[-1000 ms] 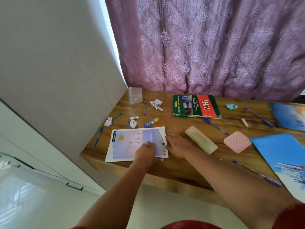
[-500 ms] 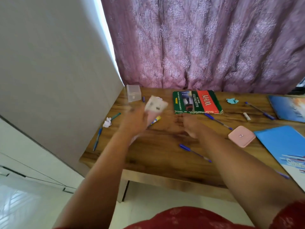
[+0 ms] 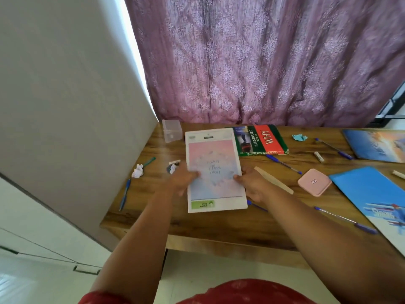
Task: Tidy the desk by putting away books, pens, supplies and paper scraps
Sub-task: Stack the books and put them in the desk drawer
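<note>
I hold a white notebook (image 3: 213, 163) with a pink and blue cover above the wooden desk (image 3: 219, 224). My left hand (image 3: 183, 179) grips its left edge, thumb on the cover. My right hand (image 3: 252, 183) grips its right edge. A green and red book (image 3: 263, 140) lies just behind the notebook. Blue pens (image 3: 283, 164) (image 3: 346, 220) (image 3: 125, 195) and crumpled paper scraps (image 3: 138, 171) (image 3: 172, 168) are scattered over the desk. A cream pencil case (image 3: 274, 179) lies beside my right hand.
A clear plastic box (image 3: 172, 130) stands at the back left corner. A pink square case (image 3: 314, 182), a blue folder (image 3: 372, 194), another blue book (image 3: 377, 145), a blue paper scrap (image 3: 299, 137) and a small white tube (image 3: 318, 156) lie to the right. A white wall borders the left.
The notebook lay flat near the desk's front edge under my left hand. It is now lifted and turned lengthwise, held by both hands nearer the green book.
</note>
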